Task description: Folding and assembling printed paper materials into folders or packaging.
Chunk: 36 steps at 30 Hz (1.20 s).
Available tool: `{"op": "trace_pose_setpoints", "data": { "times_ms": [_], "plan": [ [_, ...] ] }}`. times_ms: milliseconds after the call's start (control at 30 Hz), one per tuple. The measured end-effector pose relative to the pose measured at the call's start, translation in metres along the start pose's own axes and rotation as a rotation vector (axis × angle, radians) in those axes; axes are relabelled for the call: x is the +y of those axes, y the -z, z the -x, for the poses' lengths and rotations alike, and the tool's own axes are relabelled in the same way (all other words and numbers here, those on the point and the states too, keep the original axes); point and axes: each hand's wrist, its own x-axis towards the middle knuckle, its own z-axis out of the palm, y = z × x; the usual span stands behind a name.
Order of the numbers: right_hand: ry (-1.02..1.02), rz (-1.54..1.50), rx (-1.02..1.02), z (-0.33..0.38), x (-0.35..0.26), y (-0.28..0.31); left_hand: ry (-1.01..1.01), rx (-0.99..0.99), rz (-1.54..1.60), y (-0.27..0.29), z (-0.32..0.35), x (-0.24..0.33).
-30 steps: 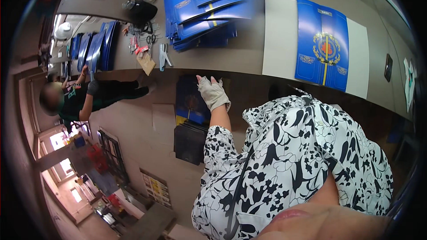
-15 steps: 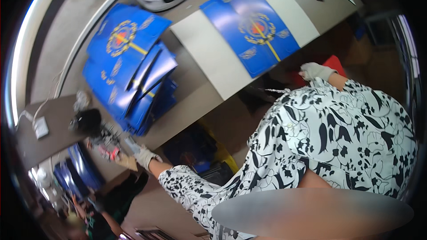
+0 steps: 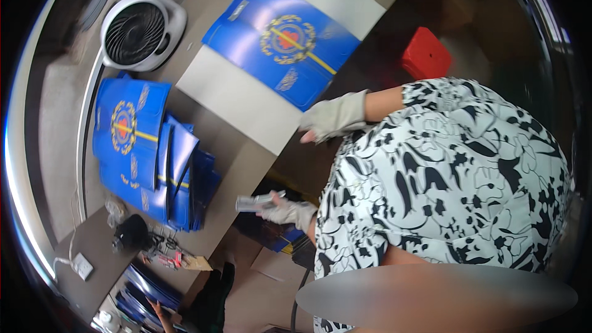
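My left hand [image 3: 290, 213], in a pale glove with bare fingertips, is closed on a small flat silver-grey object [image 3: 251, 203] whose kind I cannot make out. It is held just off the table's front edge. My right hand [image 3: 336, 116], gloved the same way, hovers by the near edge of a white board [image 3: 237, 117], with its fingers loosely extended and nothing visible in them. On that board lies a glossy blue printed sheet [image 3: 246, 31] with a round yellow-and-red emblem and a yellow stripe.
A stack of similar blue sheets [image 3: 110, 166] lies on the table's left, below a white fan [image 3: 134, 29]. Scissors and small tools [image 3: 163, 246] are at the table corner. A red stool [image 3: 427, 53] stands at right. A co-worker's hand [image 3: 158, 309] shows at lower left.
My left hand has drawn back from the tool corner with the silver-grey object. My right hand has come from beside the red stool to the board's near edge. The view has turned.
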Motion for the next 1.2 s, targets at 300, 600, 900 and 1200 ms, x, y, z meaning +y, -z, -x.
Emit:
{"op": "trace_pose_setpoints", "data": {
  "times_ms": [300,600,900,1200],
  "plan": [
    [-0.394,-0.726,0.547,-0.019,-0.01,0.006,-0.455,-1.157,-0.081,-0.106,0.069,0.165],
    [-0.41,-1.473,0.441,0.028,0.097,-0.029,-0.95,-0.992,-0.009,-0.125,0.022,0.128],
    [-0.543,-0.698,0.177,0.017,0.104,-0.052,-0.767,-0.989,-0.927,-0.147,-0.025,0.068],
    [-0.522,-0.516,0.23,0.007,0.165,-0.083,-0.758,-0.966,-0.771,-0.14,0.036,0.047]
  ]
}}
